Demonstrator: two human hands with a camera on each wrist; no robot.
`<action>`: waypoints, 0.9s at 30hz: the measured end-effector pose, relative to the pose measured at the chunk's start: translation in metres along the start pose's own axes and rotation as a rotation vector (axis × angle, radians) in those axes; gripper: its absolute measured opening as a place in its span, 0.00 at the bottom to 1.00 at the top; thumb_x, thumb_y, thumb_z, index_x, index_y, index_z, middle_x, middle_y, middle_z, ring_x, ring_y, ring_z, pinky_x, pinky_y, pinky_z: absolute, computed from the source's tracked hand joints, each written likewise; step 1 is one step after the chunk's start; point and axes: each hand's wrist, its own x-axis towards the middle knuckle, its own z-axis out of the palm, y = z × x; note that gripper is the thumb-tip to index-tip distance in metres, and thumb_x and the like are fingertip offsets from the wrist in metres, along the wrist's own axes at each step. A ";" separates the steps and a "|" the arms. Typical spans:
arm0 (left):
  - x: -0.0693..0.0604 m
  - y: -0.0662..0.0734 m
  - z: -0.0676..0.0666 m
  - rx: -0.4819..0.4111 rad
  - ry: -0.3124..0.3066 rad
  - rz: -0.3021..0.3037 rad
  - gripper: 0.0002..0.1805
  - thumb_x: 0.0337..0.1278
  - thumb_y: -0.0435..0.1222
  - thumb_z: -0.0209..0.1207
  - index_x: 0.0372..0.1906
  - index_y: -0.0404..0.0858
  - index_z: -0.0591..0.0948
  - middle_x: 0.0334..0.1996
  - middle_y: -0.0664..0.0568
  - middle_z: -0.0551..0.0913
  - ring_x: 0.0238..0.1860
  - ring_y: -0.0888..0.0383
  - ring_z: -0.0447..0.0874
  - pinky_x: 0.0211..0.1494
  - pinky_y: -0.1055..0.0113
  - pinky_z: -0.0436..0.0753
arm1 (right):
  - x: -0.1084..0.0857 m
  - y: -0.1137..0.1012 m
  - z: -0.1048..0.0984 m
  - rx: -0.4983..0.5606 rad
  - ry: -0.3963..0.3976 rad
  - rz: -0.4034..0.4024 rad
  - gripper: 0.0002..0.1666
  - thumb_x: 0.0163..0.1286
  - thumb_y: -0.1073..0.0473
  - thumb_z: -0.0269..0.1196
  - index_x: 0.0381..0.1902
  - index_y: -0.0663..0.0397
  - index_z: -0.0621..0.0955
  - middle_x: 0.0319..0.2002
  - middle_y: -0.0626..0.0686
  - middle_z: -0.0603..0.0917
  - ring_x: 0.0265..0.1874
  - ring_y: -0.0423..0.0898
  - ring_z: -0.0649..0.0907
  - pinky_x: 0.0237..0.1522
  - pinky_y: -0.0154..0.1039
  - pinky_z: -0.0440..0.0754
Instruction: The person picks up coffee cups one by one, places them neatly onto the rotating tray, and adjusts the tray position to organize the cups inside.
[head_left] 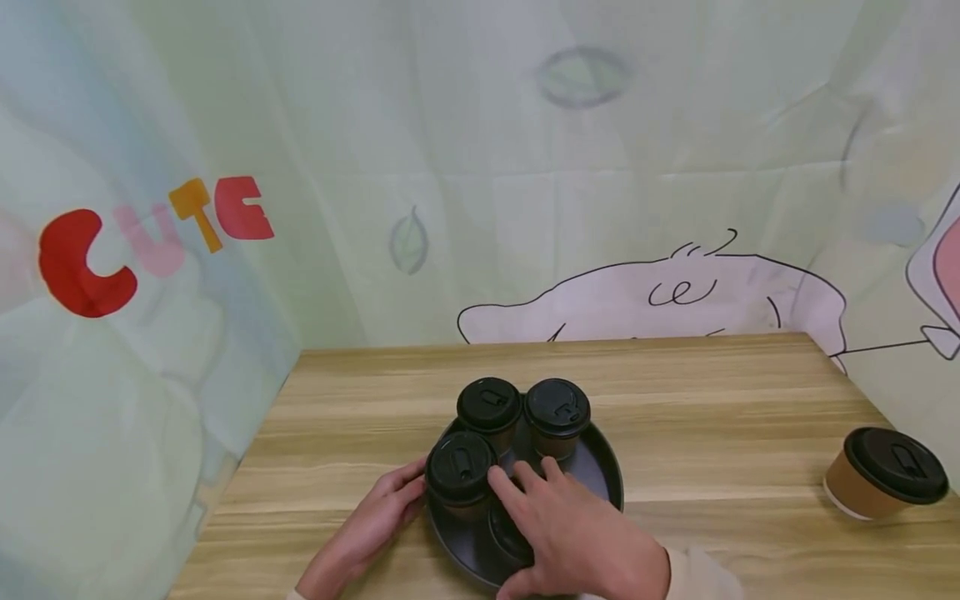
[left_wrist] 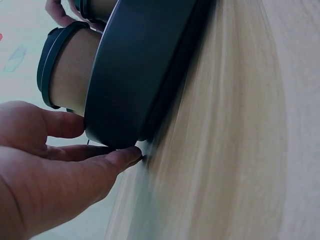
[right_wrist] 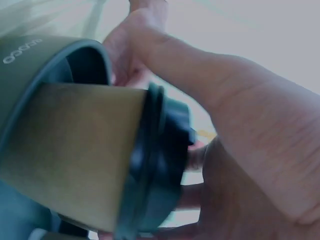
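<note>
On a round dark tray (head_left: 617, 475), several brown paper cups with black lids stand close together: a back-left cup (head_left: 489, 403), a back-right cup (head_left: 557, 408), a front-left cup (head_left: 459, 467) and a front cup (head_left: 510, 533). My left hand (head_left: 378, 508) holds the tray's left edge; in the left wrist view its fingers lie at the rim and near the base. Over the front cup is my right hand (head_left: 573, 533), fingers spread around the lid. The right wrist view shows a gap between thumb and lid (right_wrist: 157, 160). The hand partly hides this cup.
Another lidded paper cup (head_left: 885, 473) stands alone near the right edge of the wooden table (head_left: 720, 408). A printed curtain (head_left: 337, 250) hangs behind the table and along its sides.
</note>
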 end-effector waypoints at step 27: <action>-0.003 0.001 0.001 -0.003 -0.011 -0.029 0.31 0.83 0.32 0.40 0.78 0.18 0.49 0.79 0.26 0.47 0.80 0.37 0.46 0.79 0.47 0.55 | -0.025 0.159 -0.009 0.294 0.515 0.129 0.09 0.76 0.59 0.64 0.47 0.60 0.82 0.35 0.47 0.84 0.33 0.41 0.82 0.34 0.40 0.84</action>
